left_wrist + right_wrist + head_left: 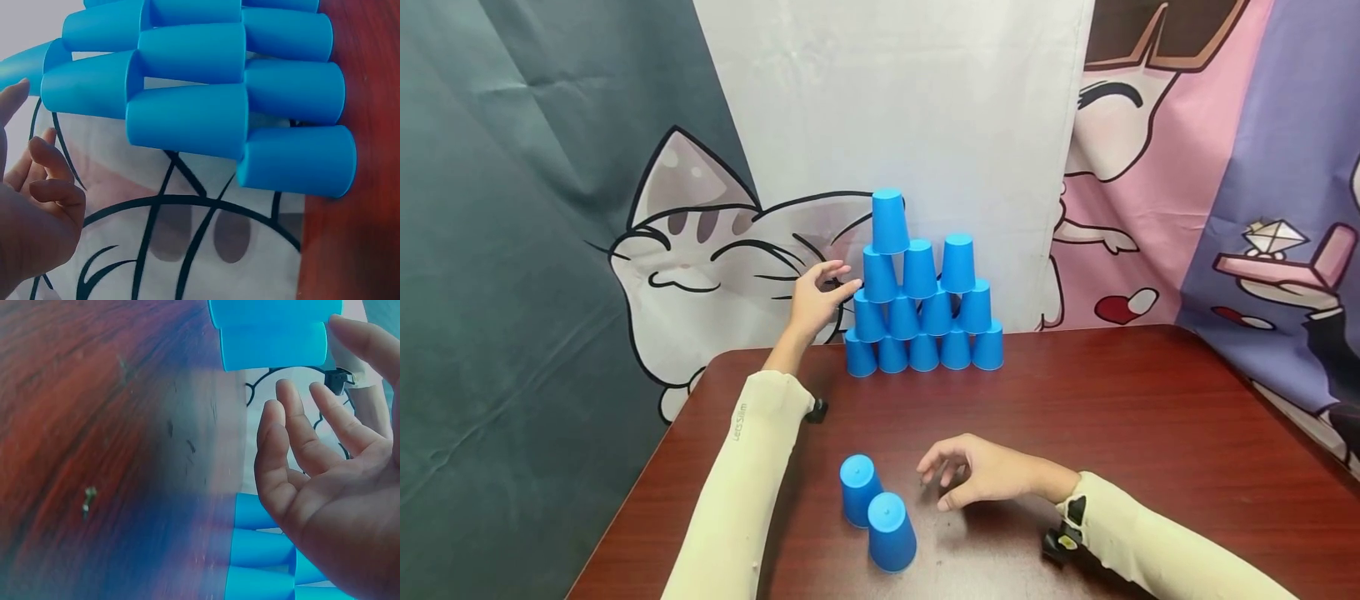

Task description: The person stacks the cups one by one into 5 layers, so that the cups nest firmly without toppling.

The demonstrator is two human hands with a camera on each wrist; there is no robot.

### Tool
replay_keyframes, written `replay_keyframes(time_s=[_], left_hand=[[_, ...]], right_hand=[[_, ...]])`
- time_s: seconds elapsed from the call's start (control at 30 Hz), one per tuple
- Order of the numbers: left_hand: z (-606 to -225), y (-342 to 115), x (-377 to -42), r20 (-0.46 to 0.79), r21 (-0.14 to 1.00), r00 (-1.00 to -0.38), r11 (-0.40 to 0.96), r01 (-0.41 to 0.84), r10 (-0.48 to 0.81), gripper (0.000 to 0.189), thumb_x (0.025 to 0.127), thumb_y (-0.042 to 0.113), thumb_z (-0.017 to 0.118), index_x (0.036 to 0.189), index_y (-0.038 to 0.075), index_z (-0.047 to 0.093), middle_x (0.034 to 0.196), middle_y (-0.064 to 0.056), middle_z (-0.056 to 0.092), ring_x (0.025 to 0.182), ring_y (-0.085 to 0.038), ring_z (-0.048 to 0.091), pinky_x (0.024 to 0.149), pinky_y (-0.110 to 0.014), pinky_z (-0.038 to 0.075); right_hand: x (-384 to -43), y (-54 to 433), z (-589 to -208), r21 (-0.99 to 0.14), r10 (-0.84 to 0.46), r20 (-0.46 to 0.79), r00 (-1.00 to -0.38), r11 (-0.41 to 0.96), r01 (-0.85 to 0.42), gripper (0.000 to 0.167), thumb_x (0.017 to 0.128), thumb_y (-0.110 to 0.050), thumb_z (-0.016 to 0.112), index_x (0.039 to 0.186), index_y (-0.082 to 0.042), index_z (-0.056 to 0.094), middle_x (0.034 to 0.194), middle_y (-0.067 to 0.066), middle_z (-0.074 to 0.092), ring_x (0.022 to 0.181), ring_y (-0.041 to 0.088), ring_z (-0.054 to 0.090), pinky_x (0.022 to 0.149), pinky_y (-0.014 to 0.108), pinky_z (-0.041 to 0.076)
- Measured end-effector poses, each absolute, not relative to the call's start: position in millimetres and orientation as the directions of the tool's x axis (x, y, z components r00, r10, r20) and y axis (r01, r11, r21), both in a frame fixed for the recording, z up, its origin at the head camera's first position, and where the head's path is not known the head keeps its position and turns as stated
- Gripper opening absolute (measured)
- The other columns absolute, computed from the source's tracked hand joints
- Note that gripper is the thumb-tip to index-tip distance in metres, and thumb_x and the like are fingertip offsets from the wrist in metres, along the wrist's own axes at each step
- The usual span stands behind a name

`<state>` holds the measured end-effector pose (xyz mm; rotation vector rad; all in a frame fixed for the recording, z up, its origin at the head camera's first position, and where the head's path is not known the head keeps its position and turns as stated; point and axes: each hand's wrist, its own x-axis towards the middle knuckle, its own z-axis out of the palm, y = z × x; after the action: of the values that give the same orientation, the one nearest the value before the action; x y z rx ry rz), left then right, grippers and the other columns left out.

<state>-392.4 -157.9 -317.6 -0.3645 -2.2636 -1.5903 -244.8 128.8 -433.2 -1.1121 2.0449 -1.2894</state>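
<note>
A pyramid of upside-down blue cups stands at the back of the table, with several cups in each of its two lowest rows and three in the third. One blue cup tops it, over the left and middle cups of that third row. Beside the pyramid's left side is my left hand, fingers spread and loosely bent, holding nothing. Nearer me, two more upside-down blue cups, a rear one and a front one, stand close together. To their right hovers my empty right hand, its fingers relaxed.
The dark red wooden table reaches back to a hanging cloth printed with cartoon figures. The pyramid stands near that cloth. My left forearm sleeve passes left of the two nearer cups.
</note>
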Motion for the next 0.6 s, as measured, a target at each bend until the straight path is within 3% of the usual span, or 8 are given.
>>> replay_keyframes(time_s=[0.23, 0.37, 0.6], left_hand=[[-339.9, -160.2, -387.7, 0.407, 0.861, -0.913, 0.33, 0.388, 0.013, 0.058, 0.09, 0.029, 0.075, 0.137, 0.001, 0.054, 0.131, -0.018, 0.062, 0.131, -0.034, 0.049, 0.11, -0.051, 0.037], [-353.5, -162.4, -384.2, 0.366, 0.877, -0.93, 0.325, 0.354, 0.025, 0.058, 0.091, 0.03, 0.074, 0.137, 0.002, 0.054, 0.132, -0.016, 0.062, 0.131, -0.034, 0.05, 0.108, -0.05, 0.04], [-373.2, -168.7, -377.3, 0.321, 0.893, -0.946, 0.317, 0.321, 0.052, 0.058, 0.091, 0.03, 0.074, 0.138, 0.003, 0.053, 0.133, -0.013, 0.062, 0.132, -0.033, 0.049, 0.094, -0.052, 0.052]], right_hand=[[-244.0, 127.3, -433.2, -0.895, -0.837, 0.044, -0.546, 0.209, -0.393, 0.041, 0.086, -0.012, 0.076, 0.124, -0.002, 0.063, 0.114, 0.016, 0.068, 0.097, 0.038, 0.062, 0.075, 0.032, 0.055], [-243.3, 127.2, -433.6, -0.899, -0.837, 0.059, -0.544, 0.192, -0.393, 0.04, 0.086, -0.011, 0.075, 0.123, -0.001, 0.063, 0.115, 0.017, 0.068, 0.097, 0.038, 0.062, 0.075, 0.033, 0.055], [-241.8, 124.8, -433.7, -0.908, -0.847, 0.056, -0.529, 0.176, -0.379, 0.04, 0.087, -0.011, 0.076, 0.124, -0.002, 0.063, 0.115, 0.017, 0.068, 0.097, 0.036, 0.063, 0.075, 0.032, 0.055]])
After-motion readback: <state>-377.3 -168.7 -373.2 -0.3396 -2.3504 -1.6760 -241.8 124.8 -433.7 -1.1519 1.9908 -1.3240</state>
